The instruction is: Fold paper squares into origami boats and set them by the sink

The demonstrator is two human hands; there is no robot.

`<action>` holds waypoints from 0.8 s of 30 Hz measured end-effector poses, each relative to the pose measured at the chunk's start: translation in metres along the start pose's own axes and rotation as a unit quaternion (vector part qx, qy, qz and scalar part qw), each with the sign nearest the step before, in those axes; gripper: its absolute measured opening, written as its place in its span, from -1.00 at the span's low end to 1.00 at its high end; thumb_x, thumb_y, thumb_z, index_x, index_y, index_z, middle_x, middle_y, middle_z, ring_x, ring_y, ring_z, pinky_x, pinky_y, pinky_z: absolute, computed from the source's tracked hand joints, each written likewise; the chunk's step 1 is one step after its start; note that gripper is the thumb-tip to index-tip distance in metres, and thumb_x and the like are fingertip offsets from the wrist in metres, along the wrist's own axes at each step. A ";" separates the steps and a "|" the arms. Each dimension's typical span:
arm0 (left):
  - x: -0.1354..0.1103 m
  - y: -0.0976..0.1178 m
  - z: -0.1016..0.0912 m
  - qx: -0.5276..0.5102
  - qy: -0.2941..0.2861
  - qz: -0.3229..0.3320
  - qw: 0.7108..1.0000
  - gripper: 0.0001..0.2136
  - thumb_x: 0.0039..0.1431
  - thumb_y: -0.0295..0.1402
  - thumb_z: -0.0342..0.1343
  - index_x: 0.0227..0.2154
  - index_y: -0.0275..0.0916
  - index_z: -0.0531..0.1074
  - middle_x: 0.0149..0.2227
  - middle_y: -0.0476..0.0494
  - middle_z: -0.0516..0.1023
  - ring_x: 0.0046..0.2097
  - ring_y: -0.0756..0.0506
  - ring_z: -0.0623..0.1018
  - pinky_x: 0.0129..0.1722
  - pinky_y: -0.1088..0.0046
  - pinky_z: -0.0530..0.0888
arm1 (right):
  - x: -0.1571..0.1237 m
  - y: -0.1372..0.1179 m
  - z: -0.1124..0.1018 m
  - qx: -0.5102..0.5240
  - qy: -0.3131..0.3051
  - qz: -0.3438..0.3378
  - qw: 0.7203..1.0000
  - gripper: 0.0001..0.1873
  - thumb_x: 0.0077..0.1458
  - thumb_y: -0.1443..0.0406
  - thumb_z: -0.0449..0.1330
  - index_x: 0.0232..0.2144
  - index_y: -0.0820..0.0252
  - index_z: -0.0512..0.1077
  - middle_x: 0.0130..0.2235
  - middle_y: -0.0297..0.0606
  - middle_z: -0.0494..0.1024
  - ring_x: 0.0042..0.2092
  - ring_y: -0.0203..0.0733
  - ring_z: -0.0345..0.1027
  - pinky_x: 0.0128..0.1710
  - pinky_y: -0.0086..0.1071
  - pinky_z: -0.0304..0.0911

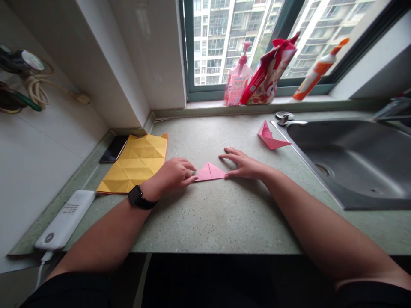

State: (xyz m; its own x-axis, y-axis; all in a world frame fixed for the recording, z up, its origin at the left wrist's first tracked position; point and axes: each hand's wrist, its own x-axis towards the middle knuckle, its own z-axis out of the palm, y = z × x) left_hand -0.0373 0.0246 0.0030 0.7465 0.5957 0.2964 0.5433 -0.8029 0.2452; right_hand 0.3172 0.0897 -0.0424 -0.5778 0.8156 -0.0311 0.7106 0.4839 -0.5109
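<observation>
Fingers of L hand (188, 166) curled, R fingers (233, 157) spread, tips at corners of pink paper triangle (209, 172) lying between them on table (224, 214).

Daylight is entering through the green-framed glass window (208, 42), evenly lighting the speckled grey-green stone desk (218, 218); soft shadows are falling beside the left hand (171, 175) and right hand (244, 164), while wide-angle distortion is bending the picture's edges.

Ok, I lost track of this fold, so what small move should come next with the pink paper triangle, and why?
Probably press the pink paper triangle flat with the right hand, whose fingertips sit beside its right corner. The left hand is already at the left corner, and the paper lies loose on the speckled countertop, so it could slide otherwise.
</observation>
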 end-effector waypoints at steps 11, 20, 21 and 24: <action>0.004 0.011 0.019 -0.006 -0.011 -0.053 0.999 -0.79 0.35 -0.26 0.35 -0.03 -0.20 0.59 0.10 -0.25 0.66 0.07 -0.26 0.64 0.06 0.15 0.58 | 0.004 -0.027 0.009 0.030 0.022 -0.067 0.997 -0.49 0.09 -0.03 0.53 0.08 -0.17 0.66 0.43 -0.15 0.41 0.53 0.30 0.10 0.54 0.37 -0.14; 0.003 0.002 0.026 -0.012 0.011 -0.061 0.998 -0.86 0.42 -0.32 0.28 -0.04 -0.21 0.61 0.10 -0.26 0.67 0.10 -0.24 0.64 0.12 0.16 0.57 | 0.006 -0.047 0.019 0.115 0.036 -0.072 0.990 -0.71 0.24 0.08 0.43 -0.02 -0.04 0.68 0.31 -0.11 0.51 0.42 0.11 0.31 0.48 0.15 0.15; 0.004 0.003 0.025 -0.011 0.012 -0.062 0.998 -0.85 0.41 -0.32 0.28 -0.04 -0.21 0.61 0.09 -0.26 0.68 0.09 -0.24 0.64 0.11 0.16 0.57 | 0.006 -0.048 0.020 0.114 0.040 -0.069 0.990 -0.74 0.26 0.09 0.42 -0.04 -0.03 0.68 0.28 -0.11 0.53 0.40 0.10 0.33 0.48 0.15 0.16; 0.004 0.004 0.025 -0.012 0.016 -0.064 0.998 -0.85 0.42 -0.31 0.27 -0.05 -0.22 0.61 0.07 -0.26 0.68 0.07 -0.25 0.63 0.09 0.15 0.57 | 0.007 -0.051 0.021 0.112 0.047 -0.069 0.990 -0.81 0.29 0.12 0.38 -0.09 -0.03 0.68 0.21 -0.11 0.57 0.36 0.10 0.37 0.47 0.16 0.17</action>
State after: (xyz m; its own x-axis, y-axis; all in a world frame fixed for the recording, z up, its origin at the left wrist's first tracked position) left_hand -0.0225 0.0237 -0.0183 0.6586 0.6937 0.2915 0.6238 -0.7200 0.3041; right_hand 0.2683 0.0638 -0.0349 -0.6152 0.7780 0.1273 0.5152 0.5190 -0.6821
